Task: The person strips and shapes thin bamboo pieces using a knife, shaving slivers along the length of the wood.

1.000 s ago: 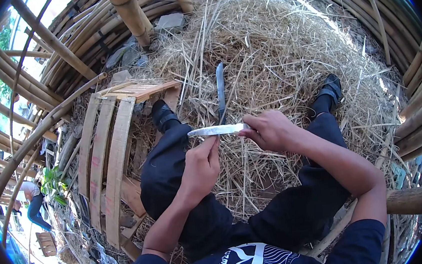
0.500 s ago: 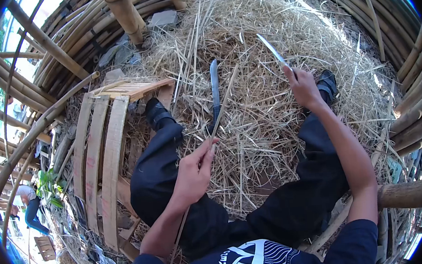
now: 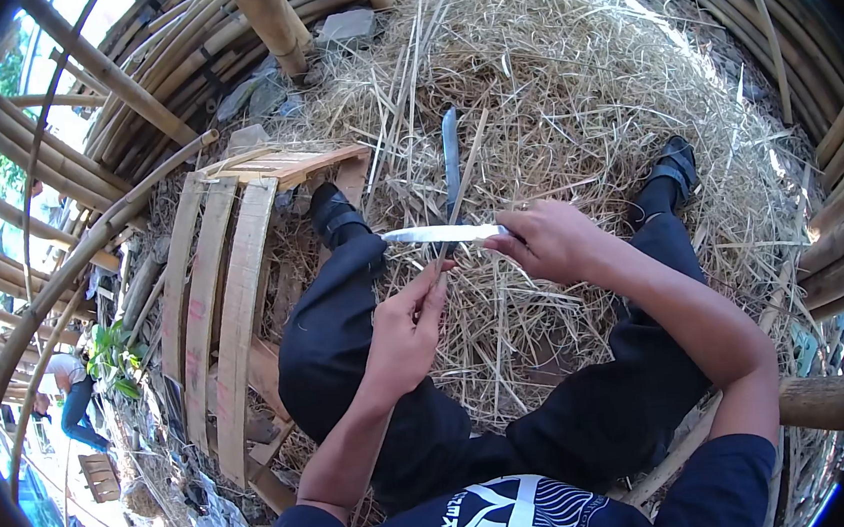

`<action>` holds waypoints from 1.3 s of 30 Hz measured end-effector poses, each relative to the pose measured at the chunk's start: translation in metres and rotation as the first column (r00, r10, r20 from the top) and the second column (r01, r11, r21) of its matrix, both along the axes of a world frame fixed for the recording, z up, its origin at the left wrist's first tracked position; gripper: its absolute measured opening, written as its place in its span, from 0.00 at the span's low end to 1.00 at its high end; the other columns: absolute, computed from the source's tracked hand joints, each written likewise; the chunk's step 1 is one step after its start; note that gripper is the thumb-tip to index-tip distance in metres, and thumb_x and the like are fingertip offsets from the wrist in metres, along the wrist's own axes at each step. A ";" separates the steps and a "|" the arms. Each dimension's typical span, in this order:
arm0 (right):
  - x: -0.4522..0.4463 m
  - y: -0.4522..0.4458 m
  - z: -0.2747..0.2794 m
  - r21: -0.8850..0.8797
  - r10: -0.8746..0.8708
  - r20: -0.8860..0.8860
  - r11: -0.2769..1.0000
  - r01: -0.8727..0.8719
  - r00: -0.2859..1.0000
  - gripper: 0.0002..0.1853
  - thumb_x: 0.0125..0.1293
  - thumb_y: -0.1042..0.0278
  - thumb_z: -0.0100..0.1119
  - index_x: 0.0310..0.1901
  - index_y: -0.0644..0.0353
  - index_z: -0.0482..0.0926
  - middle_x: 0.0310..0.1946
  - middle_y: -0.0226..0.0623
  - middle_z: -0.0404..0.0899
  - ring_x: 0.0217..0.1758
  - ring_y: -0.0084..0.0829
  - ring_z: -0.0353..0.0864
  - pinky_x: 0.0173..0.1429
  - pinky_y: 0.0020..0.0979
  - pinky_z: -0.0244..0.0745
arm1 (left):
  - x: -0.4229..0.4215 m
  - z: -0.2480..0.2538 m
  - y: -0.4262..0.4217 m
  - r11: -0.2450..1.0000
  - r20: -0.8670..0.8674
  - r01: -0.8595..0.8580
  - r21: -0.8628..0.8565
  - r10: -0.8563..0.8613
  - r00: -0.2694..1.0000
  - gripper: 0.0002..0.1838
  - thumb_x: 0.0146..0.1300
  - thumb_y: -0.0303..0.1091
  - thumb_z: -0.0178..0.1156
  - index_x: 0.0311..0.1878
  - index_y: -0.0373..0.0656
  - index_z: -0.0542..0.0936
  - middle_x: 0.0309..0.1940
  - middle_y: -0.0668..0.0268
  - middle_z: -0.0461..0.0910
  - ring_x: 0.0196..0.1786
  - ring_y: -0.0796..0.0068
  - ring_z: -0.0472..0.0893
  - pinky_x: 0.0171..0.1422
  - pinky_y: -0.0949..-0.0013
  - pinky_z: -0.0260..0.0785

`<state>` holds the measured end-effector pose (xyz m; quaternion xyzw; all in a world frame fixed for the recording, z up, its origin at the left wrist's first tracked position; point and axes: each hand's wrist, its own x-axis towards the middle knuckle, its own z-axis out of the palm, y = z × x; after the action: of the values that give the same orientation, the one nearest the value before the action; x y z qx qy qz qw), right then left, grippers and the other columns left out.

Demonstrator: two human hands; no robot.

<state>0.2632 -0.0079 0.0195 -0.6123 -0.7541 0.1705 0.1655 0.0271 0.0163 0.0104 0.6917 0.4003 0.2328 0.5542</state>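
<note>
My left hand (image 3: 410, 330) is pinched shut around a thin bamboo strip (image 3: 474, 154), which points up and away over the ground and runs back below my left forearm. In my right hand (image 3: 552, 240) is a knife (image 3: 440, 234), fingers closed on its handle. Its pale blade lies across the strip just beyond my left fingertips; I cannot tell whether it touches. A machete (image 3: 451, 150) with a dark handle rests on the bamboo shavings (image 3: 548, 102) between my feet, its handle partly covered by the knife and strip.
A slatted wooden crate (image 3: 248, 319) stands beside my left leg. Bamboo poles (image 3: 265, 21) rise at the back left, and stacked poles (image 3: 825, 218) line the right. A thick pole (image 3: 826, 403) is near my right elbow. Another person (image 3: 75, 399) is at far left.
My right hand has swung in leftward and closer, bringing the knife from the upper right to across the strip. My left hand still grips the strip. The whole view has shifted slightly.
</note>
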 end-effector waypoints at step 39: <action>0.005 -0.020 0.015 -0.027 -0.234 -0.281 0.971 0.236 0.931 0.24 0.73 0.48 0.44 0.36 0.65 0.74 0.18 0.44 0.72 0.22 0.46 0.74 0.31 0.45 0.66 | 0.012 0.010 -0.011 0.916 0.216 0.011 -0.401 0.083 0.973 0.15 0.72 0.33 0.52 0.58 0.38 0.75 0.22 0.77 0.67 0.21 0.92 0.62 0.23 0.83 0.54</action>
<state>0.2685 -0.0279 0.0344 -0.6668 -0.6448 0.2323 0.2926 0.0394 0.0051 0.0202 0.5249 0.3857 0.2343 0.7216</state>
